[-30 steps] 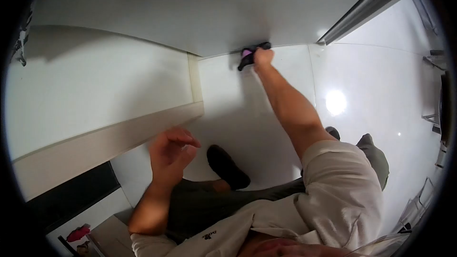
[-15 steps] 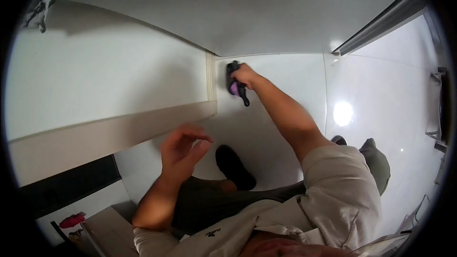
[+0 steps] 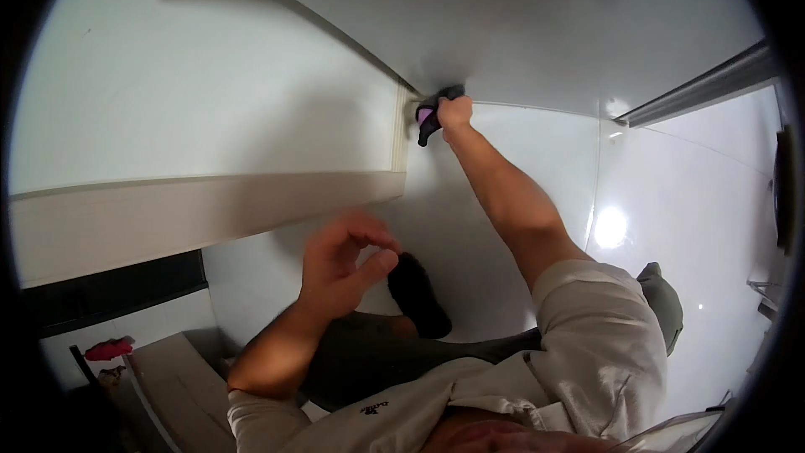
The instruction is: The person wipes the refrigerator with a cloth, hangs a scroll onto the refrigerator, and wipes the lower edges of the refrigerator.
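Observation:
My right hand (image 3: pixel 456 111) is stretched far forward, its fingers wrapped around a black and purple hand brush (image 3: pixel 426 120). The brush sits low in the corner where the grey panel (image 3: pixel 537 25) meets the floor (image 3: pixel 520 159), close to the end of the beige ledge (image 3: pixel 401 130). Its bristles are hidden from this angle. My left hand (image 3: pixel 348 260) hangs in the air in front of my body. Its fingers are loosely curled with the thumb apart, and nothing is in it.
On the left runs a white surface (image 3: pixel 184 109) with a beige side board (image 3: pixel 210 210). A dark metal edge (image 3: pixel 704 84) borders the panel at right. My black shoe (image 3: pixel 419 298) stands on the floor. A red item (image 3: pixel 109 349) lies at lower left.
My right hand has moved the brush forward and turned it, bringing it up against the grey panel at the corner. My left hand stays loosely curled. The view has shifted slightly.

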